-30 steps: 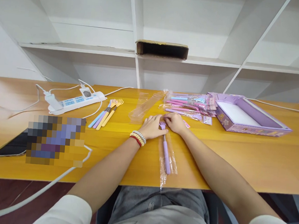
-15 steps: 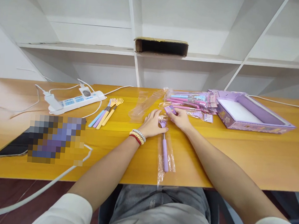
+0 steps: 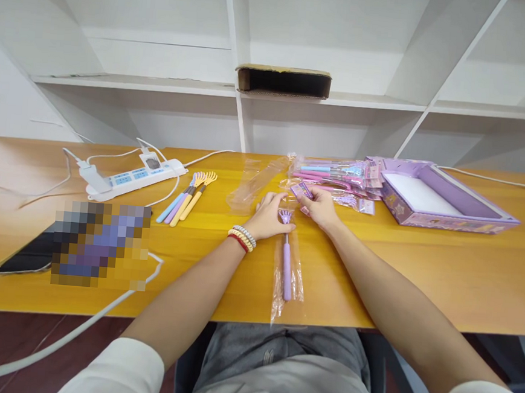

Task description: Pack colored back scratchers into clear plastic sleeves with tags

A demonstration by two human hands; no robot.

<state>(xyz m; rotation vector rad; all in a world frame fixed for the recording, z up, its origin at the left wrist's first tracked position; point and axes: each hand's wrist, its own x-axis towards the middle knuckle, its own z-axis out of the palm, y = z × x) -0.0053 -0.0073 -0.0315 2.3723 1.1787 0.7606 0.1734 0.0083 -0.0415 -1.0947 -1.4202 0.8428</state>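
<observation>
A purple back scratcher (image 3: 287, 271) lies inside a clear plastic bag (image 3: 298, 287) in front of me, claw end away from me. My left hand (image 3: 267, 218) is closed at the top of this bag, thumb beside the claw, fingers curled on its far side. In my right hand (image 3: 320, 207) is a small purple printed card (image 3: 301, 191), pinched just right of the bag's top. The hidden fingertips do not show how the card and the bag edge meet.
Loose back scratchers (image 3: 189, 201) and a white power strip (image 3: 134, 177) lie left. Empty clear bags (image 3: 254, 190) are beyond my left hand. Packaged back scratchers (image 3: 332, 176) are heaped beside an open purple box (image 3: 451, 222). A phone (image 3: 25, 256) lies at left; a cardboard box (image 3: 283, 83) sits on the shelf.
The bag with the purple back scratcher has shifted slightly left at its near end. My right hand and the card have moved a little to the right; my left hand is nearly still.
</observation>
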